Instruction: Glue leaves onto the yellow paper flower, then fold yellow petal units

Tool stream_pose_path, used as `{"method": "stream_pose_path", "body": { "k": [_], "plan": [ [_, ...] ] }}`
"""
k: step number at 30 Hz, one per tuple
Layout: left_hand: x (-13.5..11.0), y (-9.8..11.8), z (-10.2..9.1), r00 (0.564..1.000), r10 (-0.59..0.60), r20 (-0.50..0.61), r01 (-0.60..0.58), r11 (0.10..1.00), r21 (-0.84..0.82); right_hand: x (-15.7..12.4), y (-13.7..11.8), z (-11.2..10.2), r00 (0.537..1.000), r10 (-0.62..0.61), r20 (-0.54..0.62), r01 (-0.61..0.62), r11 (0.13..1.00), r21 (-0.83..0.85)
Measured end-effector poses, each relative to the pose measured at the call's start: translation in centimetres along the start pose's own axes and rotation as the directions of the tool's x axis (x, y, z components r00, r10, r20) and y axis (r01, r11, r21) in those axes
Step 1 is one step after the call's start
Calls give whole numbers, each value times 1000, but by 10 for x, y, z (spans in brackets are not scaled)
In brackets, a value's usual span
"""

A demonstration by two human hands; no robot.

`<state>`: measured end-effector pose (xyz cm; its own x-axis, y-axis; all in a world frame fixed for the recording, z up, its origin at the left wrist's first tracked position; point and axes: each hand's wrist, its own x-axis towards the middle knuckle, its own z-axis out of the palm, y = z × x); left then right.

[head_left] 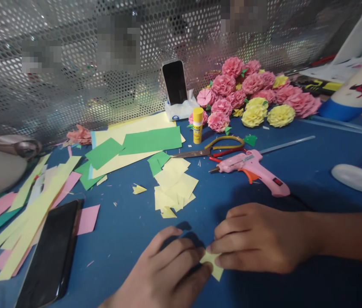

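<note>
A small piece of yellow paper (215,267) lies low in the view, pinched from both sides. The fingertips of my left hand (171,267) close on its left edge, and my right hand (261,237) grips its upper right part. Just beyond my hands is a loose pile of yellow paper pieces (176,184), with a small folded yellow scrap (139,189) to its left. A pink glue gun (248,167) rests above my right hand, nozzle pointing left. Scissors (208,149) with yellow handles lie behind the pile, near a yellow glue stick (197,126) that stands upright.
Pink and yellow paper flowers (232,94) are heaped at the back right. Green paper sheets (152,140) and paper strips (36,214) spread leftward. A dark phone (51,256) lies at left; another phone (175,82) stands against a tissue pack. A white oval object (357,178) sits right.
</note>
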<state>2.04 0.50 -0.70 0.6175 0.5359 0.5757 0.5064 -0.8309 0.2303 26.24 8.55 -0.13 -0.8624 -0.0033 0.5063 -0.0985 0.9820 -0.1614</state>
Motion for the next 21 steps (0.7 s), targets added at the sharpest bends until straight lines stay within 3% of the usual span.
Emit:
{"method": "stream_pose_path", "body": {
  "k": [4, 8, 14, 21],
  "plan": [
    [0, 2, -3, 997, -57, 45, 59, 997, -51, 0, 0, 0, 1000, -2, 9, 2, 1000, 4],
    [3, 3, -7, 977, -136, 163, 146, 988, -52, -1, -2, 3, 1000, 30, 8, -30, 999, 19],
    [7, 6, -16, 976, -68, 205, 47, 993, 107, -2, -11, 8, 997, 78, 2, -78, 991, -108],
    [6, 12, -27, 937, -76, 341, 11, 982, 188, 15, -12, 10, 983, 121, 136, -96, 979, -177]
  ]
}}
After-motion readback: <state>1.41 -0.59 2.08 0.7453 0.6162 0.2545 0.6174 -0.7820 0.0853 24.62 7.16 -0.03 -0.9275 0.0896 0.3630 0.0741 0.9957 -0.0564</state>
